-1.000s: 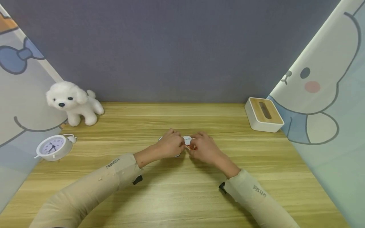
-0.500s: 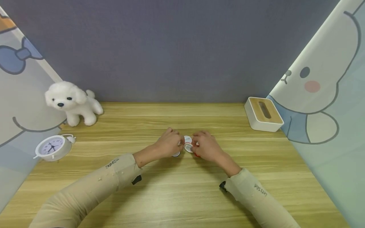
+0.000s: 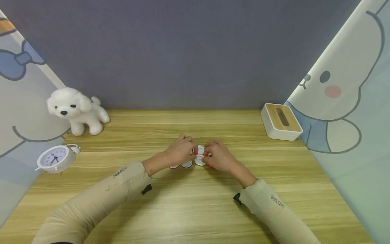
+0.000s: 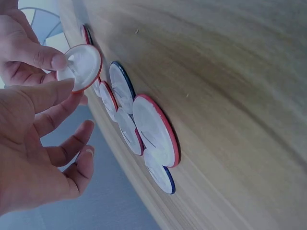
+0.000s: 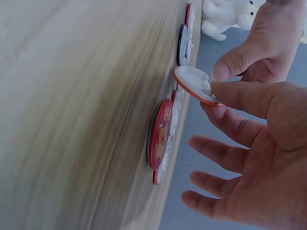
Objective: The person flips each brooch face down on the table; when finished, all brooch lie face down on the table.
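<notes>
My left hand (image 3: 181, 152) and right hand (image 3: 220, 156) meet mid-table over a group of round badges. Between them they pinch one badge (image 4: 87, 64) by thumbs and fingertips, its white back showing and its rim red-orange. It is raised off the wood and tilted in the right wrist view. Under and beside the left hand lie several badges with white backs up, among them a big red-rimmed badge (image 4: 154, 129) and a blue-rimmed badge (image 4: 121, 87). Near the right hand, a red badge (image 5: 161, 134) shows a cartoon face side. The other fingers of both hands are spread loosely.
A white plush dog (image 3: 76, 110) stands at the back left, with a white alarm clock (image 3: 56, 159) in front of it. At the back right sits a tissue box (image 3: 281, 122) with a wooden lid. A grey panel (image 3: 189, 54) rises behind the wooden table (image 3: 195, 210).
The held badge has turned from nearly edge-on to showing its white back to the head camera. My left hand has shifted slightly, uncovering more badges below it. The right hand stays nearly in place.
</notes>
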`<state>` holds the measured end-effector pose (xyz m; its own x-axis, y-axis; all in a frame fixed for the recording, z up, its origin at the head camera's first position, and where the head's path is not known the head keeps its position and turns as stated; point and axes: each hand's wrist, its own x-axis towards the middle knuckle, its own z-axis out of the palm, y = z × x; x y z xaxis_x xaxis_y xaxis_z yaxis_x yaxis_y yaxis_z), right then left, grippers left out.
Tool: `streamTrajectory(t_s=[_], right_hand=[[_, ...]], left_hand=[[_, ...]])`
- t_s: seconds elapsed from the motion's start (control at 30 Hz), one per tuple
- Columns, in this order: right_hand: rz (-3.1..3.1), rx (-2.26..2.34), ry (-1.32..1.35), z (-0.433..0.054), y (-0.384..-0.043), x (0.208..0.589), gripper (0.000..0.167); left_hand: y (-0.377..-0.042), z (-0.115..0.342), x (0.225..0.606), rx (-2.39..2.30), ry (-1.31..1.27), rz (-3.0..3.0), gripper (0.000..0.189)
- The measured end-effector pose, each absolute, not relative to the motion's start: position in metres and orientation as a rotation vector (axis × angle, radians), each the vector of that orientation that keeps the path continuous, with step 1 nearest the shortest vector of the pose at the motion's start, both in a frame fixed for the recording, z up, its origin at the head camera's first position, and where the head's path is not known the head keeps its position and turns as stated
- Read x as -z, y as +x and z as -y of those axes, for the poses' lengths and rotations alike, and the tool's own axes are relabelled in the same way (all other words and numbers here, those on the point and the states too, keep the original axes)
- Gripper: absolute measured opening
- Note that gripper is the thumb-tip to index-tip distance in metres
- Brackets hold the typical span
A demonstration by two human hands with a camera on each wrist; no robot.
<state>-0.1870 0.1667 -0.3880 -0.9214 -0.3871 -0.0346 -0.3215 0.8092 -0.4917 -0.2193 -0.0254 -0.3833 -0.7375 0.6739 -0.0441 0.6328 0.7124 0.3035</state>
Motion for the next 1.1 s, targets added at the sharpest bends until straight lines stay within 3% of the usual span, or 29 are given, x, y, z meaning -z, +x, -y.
streamTrajectory(t_s=[0.63, 1.1], right_hand=[[-2.913, 0.668, -0.565, -0.166, -0.189, 0.389, 0.007], [-2.882, 0.479, -0.6, -0.161, -0.198, 0.387, 0.014]], left_hand=[[-0.227, 0.025, 0.38, -0.27, 1.153, -2.67, 0.01], [-0.228, 0.021, 0.384, -0.255, 1.096, -2.688, 0.012]])
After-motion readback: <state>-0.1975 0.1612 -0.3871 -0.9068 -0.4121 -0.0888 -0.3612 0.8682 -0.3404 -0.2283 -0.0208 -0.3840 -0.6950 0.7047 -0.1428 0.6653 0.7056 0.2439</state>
